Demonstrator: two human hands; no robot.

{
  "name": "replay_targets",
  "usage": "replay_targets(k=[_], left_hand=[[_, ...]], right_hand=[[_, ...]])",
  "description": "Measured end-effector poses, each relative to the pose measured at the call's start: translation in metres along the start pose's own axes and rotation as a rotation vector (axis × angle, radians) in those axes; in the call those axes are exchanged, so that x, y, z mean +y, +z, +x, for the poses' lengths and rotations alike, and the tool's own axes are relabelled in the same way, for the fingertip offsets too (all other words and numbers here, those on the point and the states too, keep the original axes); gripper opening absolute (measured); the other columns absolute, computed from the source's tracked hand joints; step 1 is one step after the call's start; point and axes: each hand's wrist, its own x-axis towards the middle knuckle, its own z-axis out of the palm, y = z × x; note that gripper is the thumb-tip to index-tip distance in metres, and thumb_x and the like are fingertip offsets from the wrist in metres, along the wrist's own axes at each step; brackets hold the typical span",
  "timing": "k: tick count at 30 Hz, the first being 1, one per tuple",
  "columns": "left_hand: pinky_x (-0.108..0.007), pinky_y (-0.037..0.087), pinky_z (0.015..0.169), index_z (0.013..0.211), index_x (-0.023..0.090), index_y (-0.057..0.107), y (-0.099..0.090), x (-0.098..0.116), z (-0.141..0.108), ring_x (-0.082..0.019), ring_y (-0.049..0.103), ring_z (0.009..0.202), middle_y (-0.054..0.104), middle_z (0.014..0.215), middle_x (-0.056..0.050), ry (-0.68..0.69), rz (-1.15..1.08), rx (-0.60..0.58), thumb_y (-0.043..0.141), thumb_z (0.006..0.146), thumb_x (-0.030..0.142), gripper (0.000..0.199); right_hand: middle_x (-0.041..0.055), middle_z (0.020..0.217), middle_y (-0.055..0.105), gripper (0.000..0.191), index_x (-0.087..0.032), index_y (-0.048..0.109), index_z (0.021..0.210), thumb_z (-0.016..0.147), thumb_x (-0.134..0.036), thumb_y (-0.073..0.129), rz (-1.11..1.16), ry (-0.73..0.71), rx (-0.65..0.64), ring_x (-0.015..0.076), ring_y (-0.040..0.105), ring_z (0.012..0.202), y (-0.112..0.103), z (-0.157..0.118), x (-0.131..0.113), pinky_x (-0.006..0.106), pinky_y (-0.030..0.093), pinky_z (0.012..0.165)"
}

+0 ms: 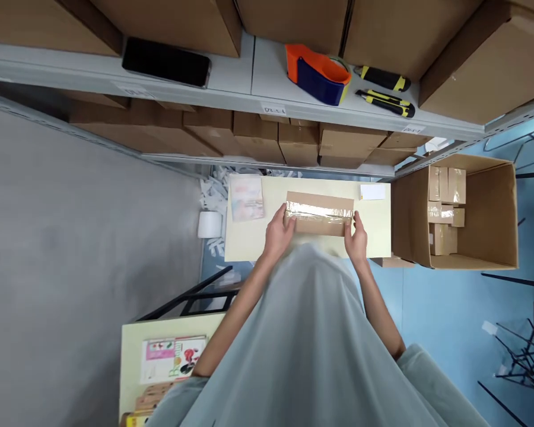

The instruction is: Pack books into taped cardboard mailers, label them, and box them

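A flat brown cardboard box, with clear shiny tape along its length, is held level above the pale table. My left hand grips its left end, thumb on top and fingers at the side. At the opposite end, my right hand closes on the right edge, with the thumb on the box's near corner. On the table to the left lies a clear-wrapped packet with a faded print. A small white card rests near the back right corner.
A large open carton with several small taped boxes stands right of the table. The shelf ahead bears a phone, a tape dispenser and two cutters. Behind on the left, another table holds booklets.
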Motion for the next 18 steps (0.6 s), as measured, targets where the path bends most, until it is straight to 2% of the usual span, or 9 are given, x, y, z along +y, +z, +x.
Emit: replay_targets(k=[4,8,13,16,18], left_hand=[[-0.049,0.051,0.12,0.157,0.016,0.056,0.01,0.021,0.015,-0.035,0.064,0.141,0.066,0.152,-0.018,0.006,0.106,0.047,0.059,0.103,0.048,0.063],[-0.05,0.056,0.107,0.153,0.011,0.059,0.014,0.032,0.022,-0.041,0.073,0.125,0.075,0.135,-0.023,-0.024,0.24,0.063,0.056,0.103,0.057,0.067],[-0.048,0.056,0.104,0.155,0.007,0.055,0.02,0.037,0.027,-0.042,0.073,0.122,0.068,0.146,-0.028,0.025,0.338,0.086,0.057,0.103,0.057,0.072],[-0.047,0.056,0.101,0.152,0.006,0.057,0.021,0.036,0.031,-0.042,0.074,0.118,0.074,0.134,-0.028,0.002,0.345,0.09,0.061,0.1,0.06,0.074],[-0.046,0.056,0.098,0.144,0.007,0.063,0.021,0.033,0.035,-0.042,0.076,0.112,0.078,0.12,-0.027,-0.026,0.33,0.079,0.059,0.102,0.06,0.067]], right_hand=[[0.0263,0.15,0.066,0.078,-0.005,0.027,0.17,0.111,-0.055,0.033,-0.047,0.099,-0.062,0.0356,0.066,0.138,0.016,0.014,-0.016,0.046,0.056,0.108],[0.0225,0.147,0.068,0.07,-0.01,0.035,0.163,0.112,-0.059,0.033,-0.034,0.159,-0.068,0.0324,0.069,0.134,0.022,0.027,-0.027,0.039,0.055,0.106],[0.0217,0.136,0.074,0.068,-0.012,0.039,0.157,0.112,-0.063,0.035,-0.117,0.244,-0.11,0.0348,0.072,0.125,0.021,0.032,-0.031,0.039,0.055,0.101],[0.0215,0.135,0.075,0.066,-0.012,0.037,0.158,0.114,-0.06,0.029,-0.134,0.217,-0.123,0.0345,0.073,0.121,0.02,0.032,-0.028,0.038,0.055,0.099],[0.0213,0.137,0.074,0.063,-0.013,0.037,0.158,0.115,-0.056,0.023,-0.133,0.188,-0.119,0.0339,0.073,0.12,0.02,0.031,-0.023,0.038,0.055,0.098]])
